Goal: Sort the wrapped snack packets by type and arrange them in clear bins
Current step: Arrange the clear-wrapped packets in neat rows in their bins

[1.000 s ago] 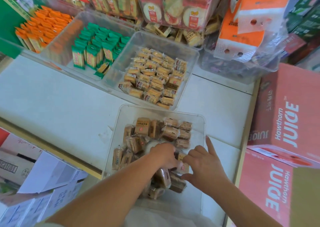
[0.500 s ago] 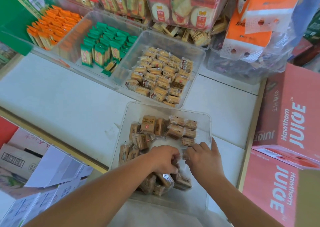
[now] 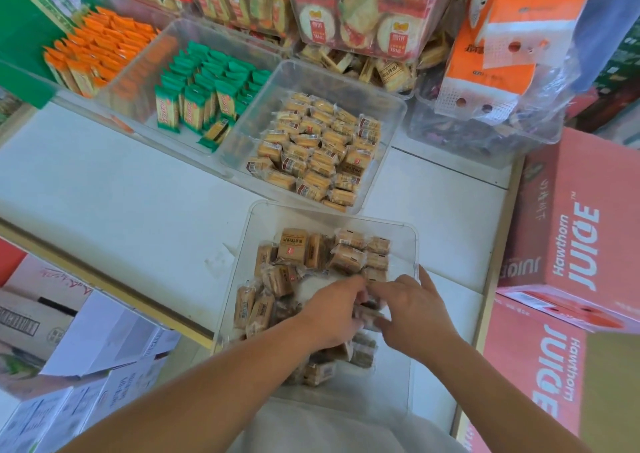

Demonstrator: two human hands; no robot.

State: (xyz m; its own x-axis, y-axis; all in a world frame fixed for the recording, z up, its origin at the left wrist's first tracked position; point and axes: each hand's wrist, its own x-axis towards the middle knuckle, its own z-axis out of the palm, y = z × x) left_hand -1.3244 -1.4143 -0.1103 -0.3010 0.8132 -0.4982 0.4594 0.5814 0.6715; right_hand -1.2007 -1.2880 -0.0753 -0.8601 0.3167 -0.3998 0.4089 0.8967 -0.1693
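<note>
White counter [image 3: 104, 189] across the middle, wooden edging on the near and right sides. Pink juice cartons [image 3: 568, 241] stacked along the right edge, lettering sideways. Cardboard boxes [image 3: 65, 335] below the counter at lower left, flaps open. Orange tissue pack [image 3: 509, 33] in clear wrap at far right, resting on a heap of other goods. Row of clear bins along the back: orange packets [image 3: 100, 47] at far left, green packets [image 3: 207, 89] next, most standing in rows, then the middle bin [image 3: 394, 106] with pale tan packets [image 3: 311, 144] laid close together. Near bin [image 3: 412, 245] just in front of the middle bin, rims almost touching, close to the body. Brown packets [image 3: 294, 248] inside it: neat rows at the far end and left side, a loose pile at the near end, a bare patch of floor between. Both forearms reaching in from below. Left grip [image 3: 332, 310] knuckles up over the pile, fingers bent down among wrappers. Right grip [image 3: 415, 310] just beside it, fingers pointing left, thumb up near the bin's right wall. Fingertips of both meeting over one blurred packet; cannot tell which grip, if either, holds it.
</note>
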